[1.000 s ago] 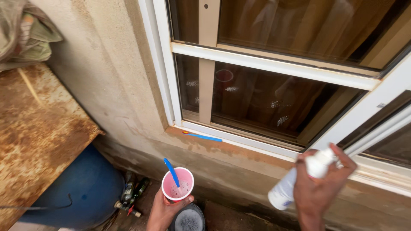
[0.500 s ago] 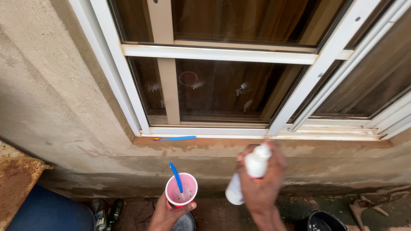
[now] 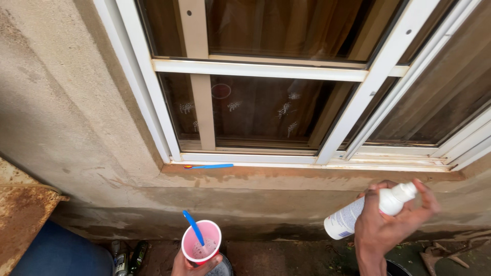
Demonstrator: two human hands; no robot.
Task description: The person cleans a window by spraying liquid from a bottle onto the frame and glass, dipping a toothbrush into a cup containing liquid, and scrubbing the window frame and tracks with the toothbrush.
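Rightward now, white spray bottle gripped within right hand fingers.

A white cylindrical plastic spray bottle sits at about four o'clock in the view, lying tilted nearly on its side, its base pointing toward eight o'clock and its white nozzle head toward two o'clock, aimed up at the window. Small print shows near its base. At about six o'clock, a pink round plastic cup stands upright with its mouth open, some foamy liquid at the bottom. A blue plastic stick-like handle leans inside it, its free end slanting out toward eleven o'clock.
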